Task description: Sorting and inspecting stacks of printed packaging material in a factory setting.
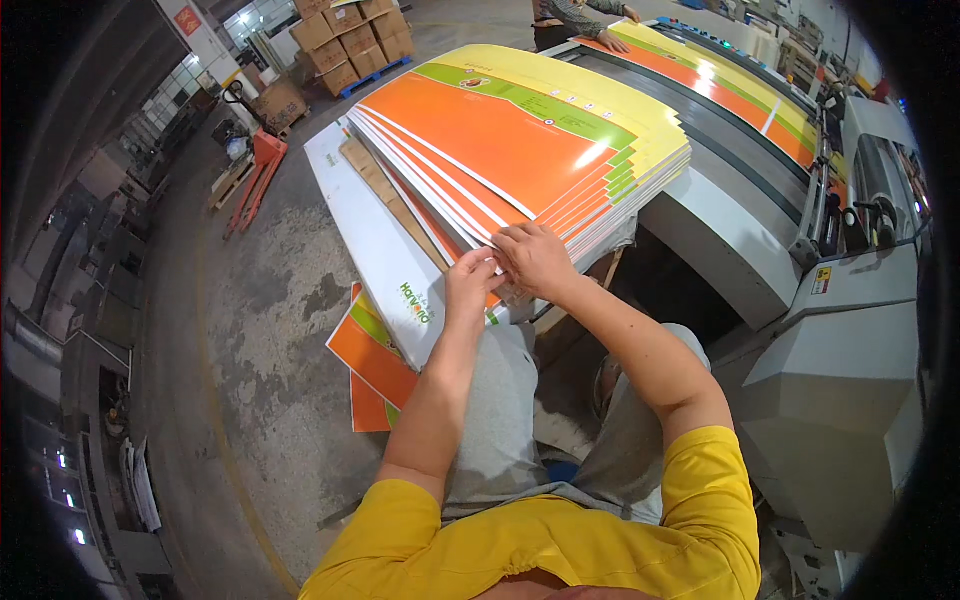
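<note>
- A big stack of printed cardboard sheets (pixel 520 140) sits in the upper middle of the frame. The sheets are orange, with green and yellow bands.
- The left hand (pixel 470 283) and the right hand (pixel 535 258) meet at the near edge of the stack, in the middle of the frame.
- The left fingers (pixel 482 262) pinch the edge of a few sheets. The right fingers (pixel 508 243) press on the same edge, curled over it. Both hands are grasping sheet edges, not clenched on nothing and not let go.
- The sheets look thin, flat and shiny. One sheet is probably light and bends easily. The shine makes me think they slide on each other.
- The whole stack looks heavy. It is likely too much to lift at once.
- The edges look sharp and thin, so they could crease if they are squeezed hard. A good place to hold is the near edge, with the two hands spread apart so the sheet does not flop.
- The sheets fan out like steps on the left side of the stack, so each edge is easy to pick.
- A long white board (pixel 375 240) sticks out under the stack toward the lower left.
- More orange sheets (pixel 370 360) lie on the floor (pixel 270 330) at the lower left of the stack.
- A grey machine (pixel 840 370) stands on the right. More sheets (pixel 720 85) lie on it at the upper right.
- Another person's hand (pixel 612 42) touches those sheets at the top of the frame.
- Brown boxes (pixel 355 40) are stacked at the upper left.
</note>
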A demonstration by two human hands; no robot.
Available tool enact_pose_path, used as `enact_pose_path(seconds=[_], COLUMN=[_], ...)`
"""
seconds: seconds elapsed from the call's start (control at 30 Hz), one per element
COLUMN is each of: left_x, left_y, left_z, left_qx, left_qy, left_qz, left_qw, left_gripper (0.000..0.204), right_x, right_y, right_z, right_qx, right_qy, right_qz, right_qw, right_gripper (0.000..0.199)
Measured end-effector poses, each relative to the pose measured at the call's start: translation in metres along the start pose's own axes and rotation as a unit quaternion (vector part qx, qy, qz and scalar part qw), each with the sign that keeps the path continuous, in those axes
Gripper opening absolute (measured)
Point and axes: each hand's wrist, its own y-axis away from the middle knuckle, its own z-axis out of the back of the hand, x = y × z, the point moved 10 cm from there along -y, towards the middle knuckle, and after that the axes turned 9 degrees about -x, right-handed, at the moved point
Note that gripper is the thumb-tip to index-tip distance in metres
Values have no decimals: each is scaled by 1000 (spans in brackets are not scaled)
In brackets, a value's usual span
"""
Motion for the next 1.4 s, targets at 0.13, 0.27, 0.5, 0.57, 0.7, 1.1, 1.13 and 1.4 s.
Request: enact_pose_path(seconds=[0.13, 0.27, 0.5, 0.57, 0.7, 1.1, 1.13, 1.4], left_x=[-2, 1, 0, -1, -2, -1, -1, 2], left_y=[3, -1, 0, 1, 2, 3, 2, -1], left_z=[-2, 0, -2, -1, -2, -3, -2, 0], left_qx=[-8, -1, 0, 1, 3, -1, -2, 3], left_qy=[-8, -5, -18, -20, -23, -24, -24, -25], left_qz=[8, 3, 4, 1, 3, 10, 9, 1], left_qw=[1000, 1000, 1000, 1000, 1000, 1000, 1000, 1000], left_gripper=[19, 17, 18, 19, 19, 19, 19, 19], right_x=[0, 2, -1, 1, 2, 0, 2, 4], right_y=[0, 0, 1, 1, 1, 3, 2, 0], right_z=[3, 7, 5, 6, 9, 7, 7, 12], right_qx=[-19, -53, -42, -48, -46, -45, -40, -56], right_qy=[0, -3, 9, 1, 2, 0, 6, 73], right_qz=[2, 10, 6, 10, 2, 3, 6, 8], right_qw=[1000, 999, 999, 999, 999, 999, 999, 996], right_gripper=[17, 13, 14, 16, 18, 15, 14, 19])
